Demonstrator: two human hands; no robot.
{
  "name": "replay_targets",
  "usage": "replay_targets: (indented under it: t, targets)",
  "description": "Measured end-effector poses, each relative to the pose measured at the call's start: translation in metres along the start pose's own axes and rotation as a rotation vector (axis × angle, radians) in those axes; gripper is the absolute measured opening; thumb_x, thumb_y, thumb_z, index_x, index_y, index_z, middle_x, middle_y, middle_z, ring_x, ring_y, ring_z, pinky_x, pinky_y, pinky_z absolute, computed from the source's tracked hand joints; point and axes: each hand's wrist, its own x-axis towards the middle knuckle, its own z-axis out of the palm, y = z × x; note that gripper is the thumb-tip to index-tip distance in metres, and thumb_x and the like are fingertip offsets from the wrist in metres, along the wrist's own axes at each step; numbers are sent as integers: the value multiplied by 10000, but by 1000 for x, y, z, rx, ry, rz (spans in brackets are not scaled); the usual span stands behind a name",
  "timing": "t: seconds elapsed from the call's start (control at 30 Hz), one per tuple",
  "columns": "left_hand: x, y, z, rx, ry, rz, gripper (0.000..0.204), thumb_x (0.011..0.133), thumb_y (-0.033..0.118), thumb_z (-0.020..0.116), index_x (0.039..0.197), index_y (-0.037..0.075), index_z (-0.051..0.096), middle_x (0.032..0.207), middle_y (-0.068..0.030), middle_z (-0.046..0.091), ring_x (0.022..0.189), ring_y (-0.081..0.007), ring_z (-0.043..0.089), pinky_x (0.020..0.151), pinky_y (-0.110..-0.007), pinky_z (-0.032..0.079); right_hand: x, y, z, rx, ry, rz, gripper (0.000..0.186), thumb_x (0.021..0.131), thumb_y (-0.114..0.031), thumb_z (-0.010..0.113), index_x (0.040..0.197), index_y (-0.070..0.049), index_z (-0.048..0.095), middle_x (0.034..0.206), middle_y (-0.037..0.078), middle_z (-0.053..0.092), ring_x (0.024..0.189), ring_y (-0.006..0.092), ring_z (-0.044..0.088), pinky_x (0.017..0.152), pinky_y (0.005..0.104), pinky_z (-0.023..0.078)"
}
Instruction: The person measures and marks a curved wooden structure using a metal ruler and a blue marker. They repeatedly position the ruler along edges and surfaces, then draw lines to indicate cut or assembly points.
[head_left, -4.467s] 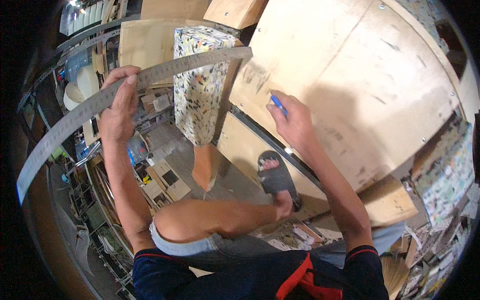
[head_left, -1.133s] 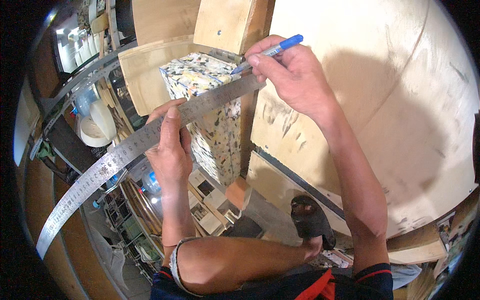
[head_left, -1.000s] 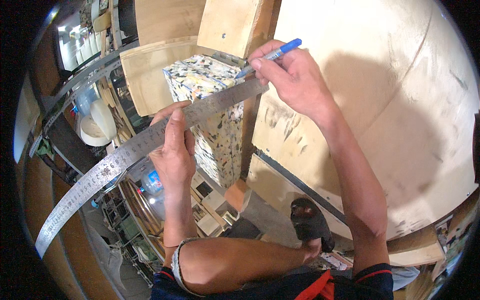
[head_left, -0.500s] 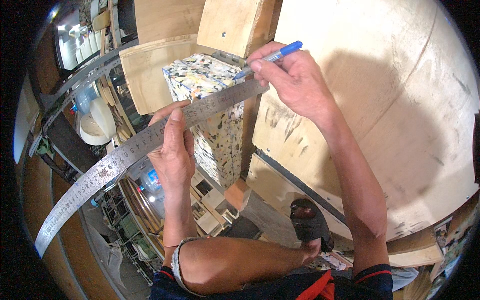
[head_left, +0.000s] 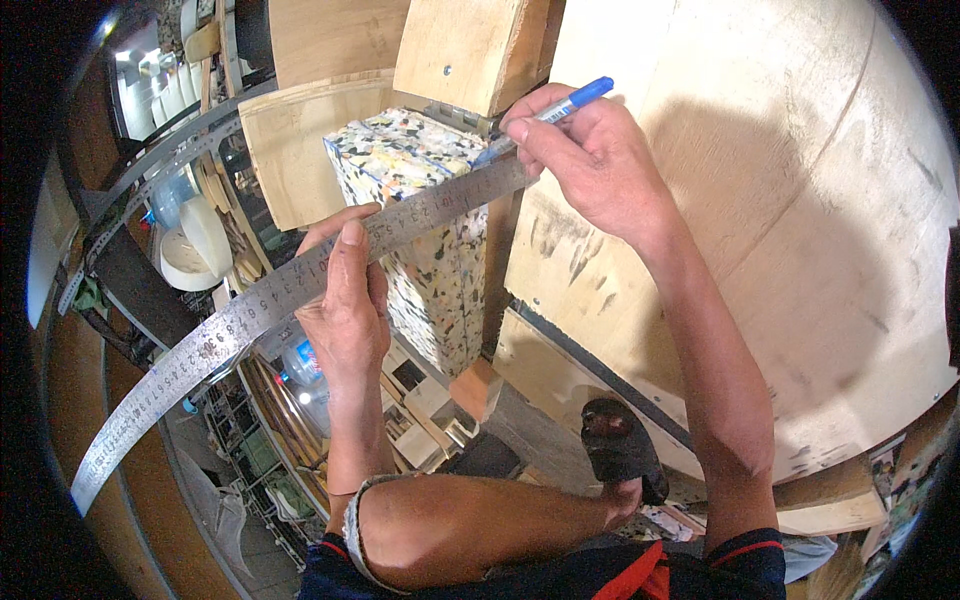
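Observation:
A long steel ruler (head_left: 262, 300) slants across a block of speckled foam (head_left: 430, 290), over the near edge of its top. My left hand (head_left: 348, 275) grips the ruler around its middle, thumb on the upper face. In my right hand (head_left: 585, 165) is a blue-capped marker pen (head_left: 560, 112), its tip down near the ruler's right end at the foam's far right corner. The fingers partly hide the pen, and I cannot make out whether its tip touches the foam. Blue lines run along the foam's edges.
A large plywood panel (head_left: 720, 250) fills the right side, with smaller plywood boards (head_left: 310, 150) behind the foam. At left stand a white round container (head_left: 195, 250) and a plastic bottle (head_left: 303, 362). My knee (head_left: 440, 525) and black shoe (head_left: 622, 450) are below.
My right hand and the pen have shifted slightly right along the ruler, toward the foam's right corner. The left hand, ruler and foam stay nearly where they were.

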Motion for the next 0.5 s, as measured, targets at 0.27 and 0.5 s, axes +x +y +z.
replay_targets:
  t: [0.27, 0.5]
  targets:
    - [-1, 1, -1, -18, -31, 0, 240, 993, 228, 601, 1056, 6, 665, 590, 72, 437, 452, -3, 313, 407, -200, 214, 1, 1, 3, 15, -13, 17, 182, 927, -182, 640, 951, -12, 699, 690, 6, 624, 621, 80, 548, 552, 259, 441]
    - [-2, 1, 0, -23, -12, -5, 250, 1001, 236, 596, 1063, 4, 665, 595, 82, 428, 455, 5, 308, 405, -192, 217, 0, 0, -1, -33, 2, 31, 180, 930, -181, 637, 963, -16, 698, 686, 1, 612, 608, 74, 521, 536, 262, 427]
